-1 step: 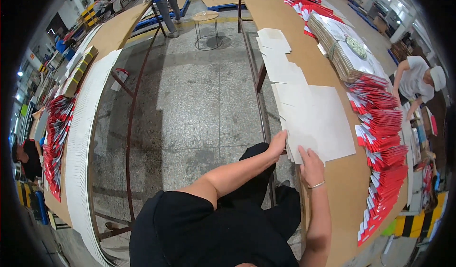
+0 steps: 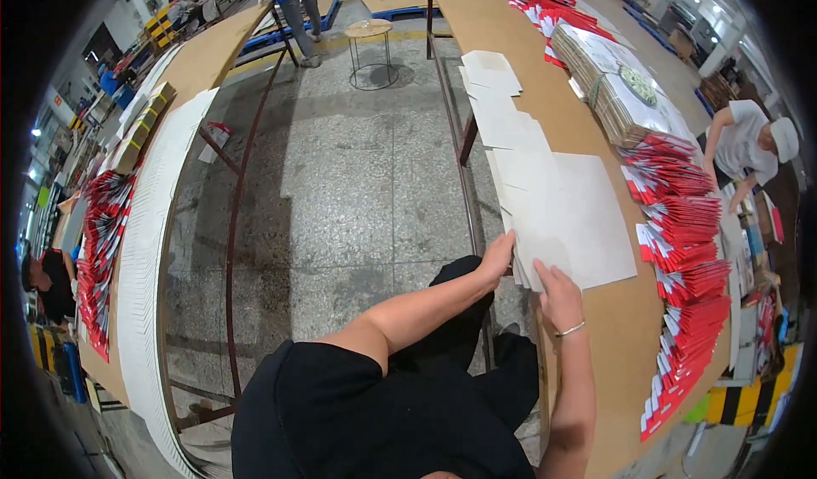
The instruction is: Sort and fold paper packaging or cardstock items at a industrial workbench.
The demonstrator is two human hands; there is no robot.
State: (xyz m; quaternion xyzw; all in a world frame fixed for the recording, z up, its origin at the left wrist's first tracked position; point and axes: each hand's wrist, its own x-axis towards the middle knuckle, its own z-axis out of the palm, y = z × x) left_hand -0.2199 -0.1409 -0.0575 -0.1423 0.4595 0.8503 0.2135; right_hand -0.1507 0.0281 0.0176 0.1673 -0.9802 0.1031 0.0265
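Large white paper sheets (image 2: 587,215) lie fanned in a loose stack on the brown table (image 2: 613,326) at my right. At the stack's left edge, beside the table's rim, my left hand (image 2: 496,259) pinches the sheet edges; its lower fingers are partly hidden. My right hand (image 2: 562,300), with a bracelet at its wrist, rests on the near edge of the sheets, thumb and fingers stretched out on top. More overlapping white sheets (image 2: 515,130) run farther along the same table edge.
Rows of red-and-white folded pieces (image 2: 685,266) line the table's right side, beyond them a tied bundle of flat boards (image 2: 617,87). A round stool (image 2: 368,29) stands in the aisle. A person in white (image 2: 749,143) works at far right. Another table holds a white sheet row (image 2: 140,258).
My right hand has shifted very slightly at the near edge of the sheets. My left hand keeps its place.
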